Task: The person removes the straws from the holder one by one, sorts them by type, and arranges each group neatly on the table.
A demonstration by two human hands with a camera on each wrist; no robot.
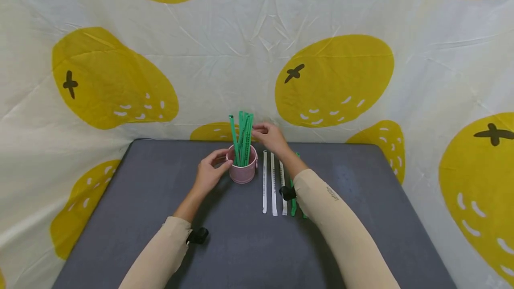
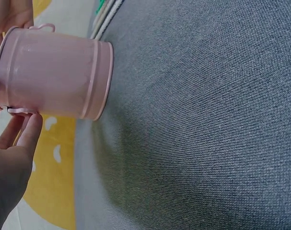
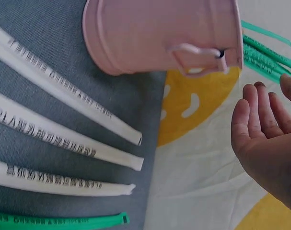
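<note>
A small pink bucket stands upright on the dark table, with several green paper-wrapped straws leaning upright in it. My left hand holds the bucket at its left side, thumb and fingers at the rim and side handle, as the left wrist view shows. My right hand is beside the upper part of the green straws, its fingers loosely bent. In the right wrist view, the thumb is close to the straws; no straw shows between it and the fingers. Whether it touches them is unclear.
Right of the bucket, three white wrapped straws lie side by side. Green wrapped straws lie beyond them, partly hidden under my right forearm. A white cloth with yellow fruit shapes hangs behind the dark table.
</note>
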